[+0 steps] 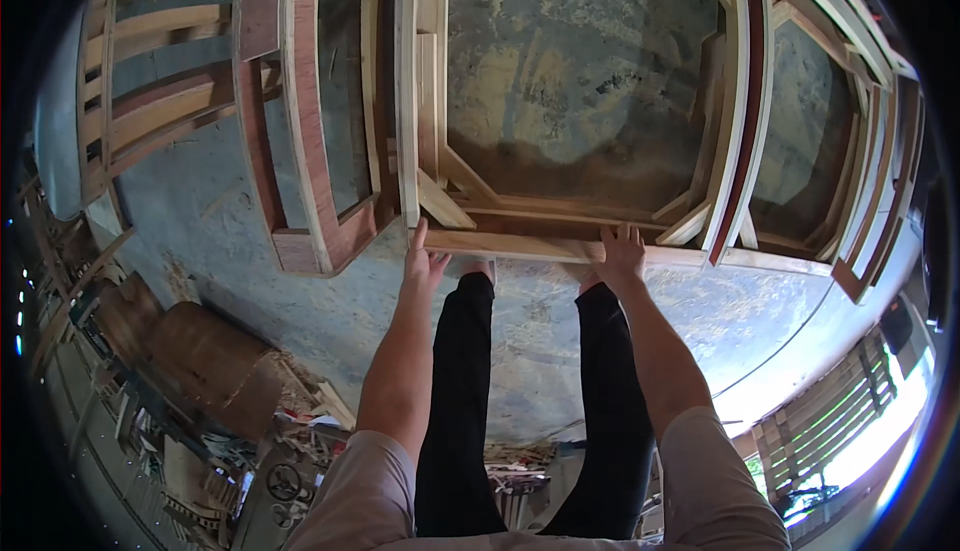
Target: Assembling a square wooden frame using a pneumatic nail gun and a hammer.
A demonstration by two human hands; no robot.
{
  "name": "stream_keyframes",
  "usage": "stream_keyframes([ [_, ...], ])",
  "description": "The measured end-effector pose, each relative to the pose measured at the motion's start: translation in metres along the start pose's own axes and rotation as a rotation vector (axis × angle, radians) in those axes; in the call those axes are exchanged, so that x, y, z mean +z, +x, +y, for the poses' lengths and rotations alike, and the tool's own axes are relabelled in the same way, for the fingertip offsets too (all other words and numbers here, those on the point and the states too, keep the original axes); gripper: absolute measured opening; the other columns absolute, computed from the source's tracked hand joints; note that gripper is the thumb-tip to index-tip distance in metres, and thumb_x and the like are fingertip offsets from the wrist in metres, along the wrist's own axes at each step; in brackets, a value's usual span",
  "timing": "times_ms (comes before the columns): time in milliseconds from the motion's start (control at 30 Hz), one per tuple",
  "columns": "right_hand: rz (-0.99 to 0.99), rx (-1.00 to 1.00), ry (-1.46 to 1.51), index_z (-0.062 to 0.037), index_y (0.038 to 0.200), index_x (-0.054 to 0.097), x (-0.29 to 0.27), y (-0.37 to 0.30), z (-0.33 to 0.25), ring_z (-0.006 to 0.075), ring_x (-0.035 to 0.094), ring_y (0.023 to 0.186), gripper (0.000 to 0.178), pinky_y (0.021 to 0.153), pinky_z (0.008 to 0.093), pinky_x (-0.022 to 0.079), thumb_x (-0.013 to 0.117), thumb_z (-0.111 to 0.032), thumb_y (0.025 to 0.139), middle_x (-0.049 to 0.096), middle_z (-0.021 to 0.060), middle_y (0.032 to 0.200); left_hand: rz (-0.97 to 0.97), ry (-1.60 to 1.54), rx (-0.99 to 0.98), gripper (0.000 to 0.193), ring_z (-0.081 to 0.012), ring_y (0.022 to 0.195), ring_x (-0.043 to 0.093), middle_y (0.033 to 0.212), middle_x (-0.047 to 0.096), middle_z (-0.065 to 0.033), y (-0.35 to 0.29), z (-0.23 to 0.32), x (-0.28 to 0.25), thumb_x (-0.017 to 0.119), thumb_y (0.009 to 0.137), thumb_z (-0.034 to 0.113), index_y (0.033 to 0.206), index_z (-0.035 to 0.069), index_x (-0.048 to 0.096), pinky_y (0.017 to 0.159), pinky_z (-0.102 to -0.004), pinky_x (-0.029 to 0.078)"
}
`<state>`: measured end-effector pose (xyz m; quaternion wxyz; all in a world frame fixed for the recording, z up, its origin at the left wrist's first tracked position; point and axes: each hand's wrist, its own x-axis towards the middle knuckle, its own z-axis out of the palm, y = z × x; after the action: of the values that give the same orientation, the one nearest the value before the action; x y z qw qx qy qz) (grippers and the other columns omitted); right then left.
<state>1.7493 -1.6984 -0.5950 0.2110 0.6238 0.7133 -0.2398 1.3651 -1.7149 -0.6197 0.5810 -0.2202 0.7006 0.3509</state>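
Note:
A large wooden frame (530,245) of pale boards lies in front of me, with diagonal braces in its corners. My left hand (424,259) is at the near left corner, one finger stretched up along the corner and the others curled at the near rail. Over the same rail, farther right, bends my right hand (622,254), its fingers across the top edge. Both hands grip the rail; their undersides are hidden. A short diagonal brace (446,203) sits just beyond my left hand. Another diagonal brace (684,226) lies to the right of my right hand.
To the left stands a reddish wooden frame (310,151), with a slatted frame (170,101) beyond it. A brown curved sheet (205,356) and scrap wood lie at lower left. A dark cable (785,343) runs over the stained concrete floor (540,351). Slatted wood panels (835,411) stand at lower right.

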Motion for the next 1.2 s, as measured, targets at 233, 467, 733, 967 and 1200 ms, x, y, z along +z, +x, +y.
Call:
stream_keyframes([
  [233,-0.112,0.066,0.145,-0.0124,0.125,0.058,-0.010,-0.009,0.015,0.0380,0.046,0.118,0.076,0.097,0.0483,0.043,0.086,-0.032,0.056,0.048,0.0162,0.121,-0.127,-0.418,0.092,0.057,-0.0214,0.108,0.060,0.116,0.062,-0.0029,0.019,-0.049,0.028,0.081,0.077,0.018,0.126,0.015,0.054,0.090,-0.0395,0.052],
  [467,-0.061,0.054,0.110,-0.0123,0.123,0.058,-0.009,-0.011,0.011,0.0368,0.046,0.119,0.067,0.097,0.0478,0.044,0.083,-0.028,0.063,0.048,0.0148,0.121,-0.105,-0.492,0.058,0.047,-0.0219,0.101,0.062,0.110,0.063,-0.0045,0.030,-0.057,0.026,0.076,0.076,0.008,0.119,0.008,0.057,0.089,-0.0367,0.052],
  [733,-0.027,0.105,-0.008,-0.0130,0.122,0.057,-0.008,-0.005,0.008,0.0346,0.046,0.117,0.065,0.100,0.0476,0.039,0.082,-0.027,0.064,0.049,0.0145,0.118,-0.050,-0.495,0.147,0.063,-0.0178,0.109,0.056,0.120,0.057,-0.0035,0.032,-0.065,0.039,0.076,0.073,0.002,0.130,0.007,0.050,0.094,-0.0301,0.046],
  [967,-0.085,0.135,-0.032,-0.0140,0.125,0.054,-0.010,-0.004,-0.001,0.0357,0.045,0.120,0.069,0.103,0.0476,0.036,0.082,-0.021,0.062,0.048,0.0149,0.121,0.133,-0.439,0.301,0.052,-0.0192,0.101,0.059,0.112,0.060,-0.0096,0.027,-0.064,0.048,0.081,0.071,0.010,0.115,-0.005,0.057,0.087,-0.0310,0.049],
  [1200,-0.118,0.189,-0.039,-0.0145,0.129,0.054,-0.011,-0.001,-0.001,0.0354,0.043,0.124,0.072,0.107,0.0467,0.034,0.083,-0.021,0.063,0.047,0.0150,0.125,0.150,-0.467,0.206,0.049,-0.0195,0.097,0.058,0.110,0.060,-0.0106,0.027,-0.068,0.057,0.081,0.071,0.011,0.110,-0.009,0.059,0.085,-0.0312,0.048],
])
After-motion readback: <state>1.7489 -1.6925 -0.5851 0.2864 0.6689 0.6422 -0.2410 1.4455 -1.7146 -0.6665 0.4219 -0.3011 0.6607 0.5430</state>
